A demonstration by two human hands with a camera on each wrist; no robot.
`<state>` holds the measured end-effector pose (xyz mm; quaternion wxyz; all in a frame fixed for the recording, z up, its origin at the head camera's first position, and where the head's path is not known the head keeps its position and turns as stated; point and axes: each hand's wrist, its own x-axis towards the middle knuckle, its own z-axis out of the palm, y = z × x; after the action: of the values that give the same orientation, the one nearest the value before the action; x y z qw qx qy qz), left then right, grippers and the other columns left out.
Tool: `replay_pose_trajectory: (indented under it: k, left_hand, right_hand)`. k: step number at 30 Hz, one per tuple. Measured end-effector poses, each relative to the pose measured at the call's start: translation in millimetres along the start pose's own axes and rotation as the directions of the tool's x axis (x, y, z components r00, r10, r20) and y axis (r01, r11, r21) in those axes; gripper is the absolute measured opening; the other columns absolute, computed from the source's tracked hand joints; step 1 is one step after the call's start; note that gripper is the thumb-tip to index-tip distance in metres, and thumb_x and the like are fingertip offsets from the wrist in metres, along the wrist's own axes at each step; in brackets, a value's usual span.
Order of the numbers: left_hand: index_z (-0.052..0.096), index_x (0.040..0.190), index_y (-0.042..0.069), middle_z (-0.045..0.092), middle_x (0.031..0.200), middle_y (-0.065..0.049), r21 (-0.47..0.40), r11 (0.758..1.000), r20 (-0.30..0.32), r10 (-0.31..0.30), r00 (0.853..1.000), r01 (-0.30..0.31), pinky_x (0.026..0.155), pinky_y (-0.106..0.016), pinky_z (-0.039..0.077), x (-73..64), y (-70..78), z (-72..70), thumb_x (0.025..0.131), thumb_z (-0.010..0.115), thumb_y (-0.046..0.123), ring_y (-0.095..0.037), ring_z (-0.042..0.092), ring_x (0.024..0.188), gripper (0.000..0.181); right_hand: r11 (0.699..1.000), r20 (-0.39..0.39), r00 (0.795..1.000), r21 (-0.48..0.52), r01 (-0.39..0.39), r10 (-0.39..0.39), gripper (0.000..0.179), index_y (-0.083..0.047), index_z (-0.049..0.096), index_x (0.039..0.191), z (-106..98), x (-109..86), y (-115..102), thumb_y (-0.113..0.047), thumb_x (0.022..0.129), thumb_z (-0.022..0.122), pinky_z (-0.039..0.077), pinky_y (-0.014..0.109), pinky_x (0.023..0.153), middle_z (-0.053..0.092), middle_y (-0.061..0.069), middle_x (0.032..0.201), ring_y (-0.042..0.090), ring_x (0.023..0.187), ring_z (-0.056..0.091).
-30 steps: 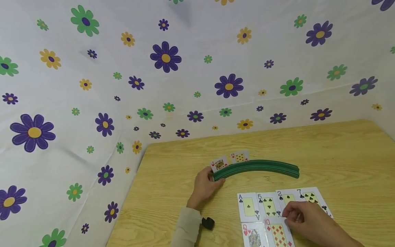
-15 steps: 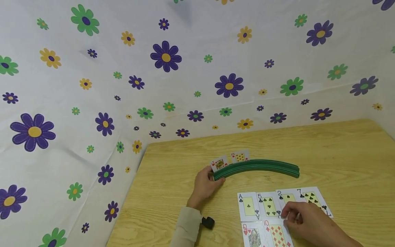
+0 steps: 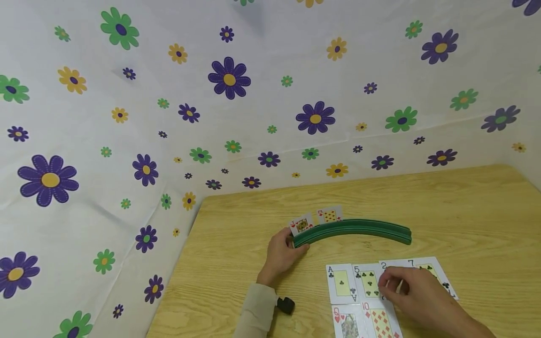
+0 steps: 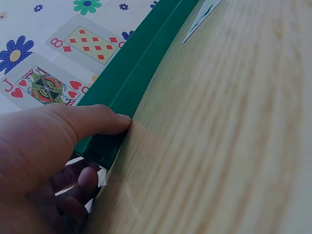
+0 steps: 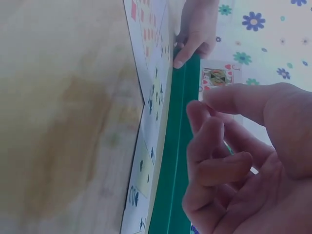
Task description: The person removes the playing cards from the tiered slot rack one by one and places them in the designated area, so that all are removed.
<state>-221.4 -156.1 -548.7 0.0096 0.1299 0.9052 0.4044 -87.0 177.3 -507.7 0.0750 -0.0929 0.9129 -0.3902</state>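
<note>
My left hand (image 3: 281, 253) grips the left end of a curved green card holder (image 3: 372, 227), its thumb lying over the front edge in the left wrist view. In that holder stand the jack of hearts (image 4: 44, 85) and the eight of diamonds (image 4: 92, 45). Over the face-up cards hovers my right hand (image 3: 422, 293), fingers loosely curled, thumb near the forefinger, nothing held. Around it lie the ace of clubs (image 3: 341, 283), five of clubs (image 3: 369, 282) and seven of clubs (image 3: 445, 272). The two of spades is mostly hidden beneath the hand.
Below the upper row are the queen of hearts (image 3: 349, 324) and the ten of diamonds (image 3: 380, 324), cut off by the frame. A black strap piece (image 3: 286, 305) sits at the left wrist. A flower-printed sheet (image 3: 262, 108) rises along the table's (image 3: 236, 225) far and left edges.
The right hand has shifted slightly left, now covering more of the two of spades. My left hand keeps its grip on the card holder.
</note>
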Motion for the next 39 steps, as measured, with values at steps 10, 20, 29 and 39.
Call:
replay_pose_trajectory:
  k: [10, 20, 29, 39]
  left_hand:
    - [0.073, 0.135, 0.008, 0.065, 0.088, -0.003, 0.001, 1.0, 0.011, -0.003, 1.0, 0.003, 0.059, -0.019, 0.037, -0.2, -0.3, -1.2, 0.094, 0.088, 0.025, -0.002, 0.046, 0.065, 0.046]
    - [0.073, 0.134, 0.007, 0.064, 0.087, -0.002, 0.0, 1.0, 0.003, -0.012, 1.0, 0.012, 0.059, -0.019, 0.037, 0.3, 0.8, -0.3, 0.093, 0.088, 0.025, -0.003, 0.046, 0.066, 0.046]
    - [0.074, 0.133, 0.007, 0.065, 0.088, -0.003, -0.013, 1.0, 0.004, -0.015, 1.0, 0.015, 0.058, -0.021, 0.037, 0.2, -1.0, 0.9, 0.092, 0.089, 0.026, -0.005, 0.047, 0.066, 0.047]
    - [0.074, 0.134, 0.008, 0.065, 0.086, -0.004, -0.027, 1.0, 0.004, -0.001, 1.0, 0.002, 0.059, -0.02, 0.037, -0.2, -0.5, 0.3, 0.093, 0.088, 0.024, -0.003, 0.046, 0.065, 0.045]
  right_hand:
    - [0.982, -0.268, 0.949, 0.038, 0.184, -0.168, 0.015, -0.02, 0.078, 0.094, 6.0, 29.4, -15.4, -0.006, 0.093, 0.084, 0.049, 0.022, 0.062, 0.068, -0.018, 0.078, -0.005, 0.07, 0.055]
    - [0.959, -0.416, 0.875, 0.02, 0.281, -0.248, 0.014, -0.02, 0.079, 0.097, 20.8, 62.5, -30.9, -0.009, 0.093, 0.087, 0.048, 0.022, 0.06, 0.07, -0.014, 0.08, -0.006, 0.07, 0.056]
    - [0.921, -0.528, 0.762, -0.125, 0.368, -0.376, 0.036, -0.007, 0.076, 0.117, 21.1, 88.4, -46.0, -0.002, 0.085, 0.092, 0.045, 0.022, 0.056, 0.074, 0.006, 0.103, 0.002, 0.07, 0.058]
    - [0.893, -0.651, 0.631, -0.175, 0.416, -0.421, 0.032, 0.0, 0.074, 0.119, 22.2, 106.9, -44.7, 0.007, 0.089, 0.083, 0.042, 0.013, 0.06, 0.07, 0.012, 0.098, 0.012, 0.068, 0.058]
